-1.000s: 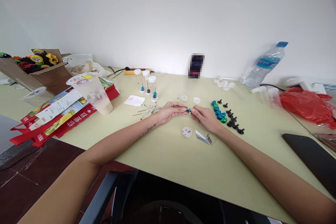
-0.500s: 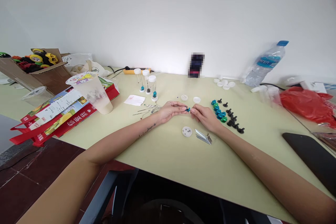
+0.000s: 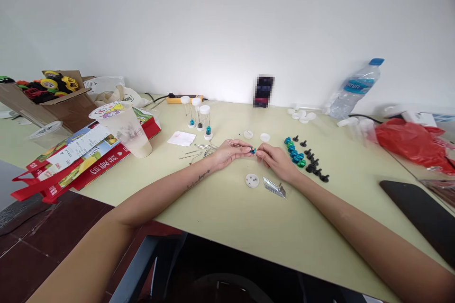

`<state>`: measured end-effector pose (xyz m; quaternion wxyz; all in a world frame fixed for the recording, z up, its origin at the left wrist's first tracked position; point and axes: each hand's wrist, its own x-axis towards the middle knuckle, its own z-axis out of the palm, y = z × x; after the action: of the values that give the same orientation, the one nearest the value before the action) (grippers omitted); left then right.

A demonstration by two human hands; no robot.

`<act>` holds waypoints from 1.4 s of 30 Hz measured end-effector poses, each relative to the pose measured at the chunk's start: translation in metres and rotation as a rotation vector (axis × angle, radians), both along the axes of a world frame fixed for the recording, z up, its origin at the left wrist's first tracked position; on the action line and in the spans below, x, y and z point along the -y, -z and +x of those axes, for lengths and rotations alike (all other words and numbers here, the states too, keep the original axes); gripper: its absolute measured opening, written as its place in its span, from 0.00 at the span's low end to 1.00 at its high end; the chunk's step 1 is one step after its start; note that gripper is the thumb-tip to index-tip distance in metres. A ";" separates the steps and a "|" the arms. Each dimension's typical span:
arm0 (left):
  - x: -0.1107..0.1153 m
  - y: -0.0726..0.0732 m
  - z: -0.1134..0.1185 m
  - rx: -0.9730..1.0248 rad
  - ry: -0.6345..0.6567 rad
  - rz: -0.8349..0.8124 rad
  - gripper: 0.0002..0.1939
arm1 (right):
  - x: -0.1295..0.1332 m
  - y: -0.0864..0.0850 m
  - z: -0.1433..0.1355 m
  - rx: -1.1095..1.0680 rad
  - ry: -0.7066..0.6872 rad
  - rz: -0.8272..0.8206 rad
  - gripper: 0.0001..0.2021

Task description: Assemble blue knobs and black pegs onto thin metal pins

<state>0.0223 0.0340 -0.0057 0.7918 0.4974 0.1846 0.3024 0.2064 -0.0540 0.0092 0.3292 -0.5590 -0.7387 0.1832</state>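
Observation:
My left hand (image 3: 231, 154) is closed in a pinch on a small blue part (image 3: 253, 150); a thin metal rod runs across its fingers. My right hand (image 3: 275, 161) meets it with thumb and finger pinched at the part's right side; whatever lies between those fingertips is hidden. Just below sits a round white lid (image 3: 252, 180) with several small dark pieces in it. Beside the lid lies a bundle of silver rods (image 3: 274, 187). Blue and green knob-like parts (image 3: 295, 154) form a row right of my right hand, alongside black stemmed parts (image 3: 313, 165).
Clear tubes with white caps (image 3: 204, 123) stand behind loose metal rods (image 3: 195, 151) and white paper (image 3: 181, 138). Left are a plastic cup (image 3: 137, 137), a red bag (image 3: 106, 165) and a toy box (image 3: 67, 106). Right are a water bottle (image 3: 355, 90), red plastic (image 3: 401, 144) and a black object (image 3: 419, 213).
The view has shifted slightly. Both hands stay together at the small blue part, with only a slight movement of the fingers.

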 end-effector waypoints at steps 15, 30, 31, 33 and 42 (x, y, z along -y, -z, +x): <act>-0.001 0.002 0.001 -0.002 0.001 0.011 0.14 | 0.001 0.001 0.002 0.014 -0.009 -0.003 0.21; 0.002 0.000 0.002 0.018 -0.071 0.009 0.14 | 0.000 0.002 0.002 -0.007 0.052 0.030 0.20; 0.002 0.000 0.002 0.019 -0.079 0.005 0.14 | 0.000 0.002 0.002 -0.028 0.056 0.046 0.19; 0.001 0.000 0.001 0.023 -0.086 -0.001 0.14 | 0.001 0.001 0.002 -0.066 0.056 0.069 0.17; 0.001 0.000 0.002 0.012 -0.099 -0.023 0.14 | 0.001 0.003 0.004 -0.025 0.066 0.024 0.23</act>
<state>0.0242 0.0328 -0.0057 0.7828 0.4767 0.2075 0.3419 0.2099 -0.0547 0.0064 0.3511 -0.5768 -0.7177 0.1700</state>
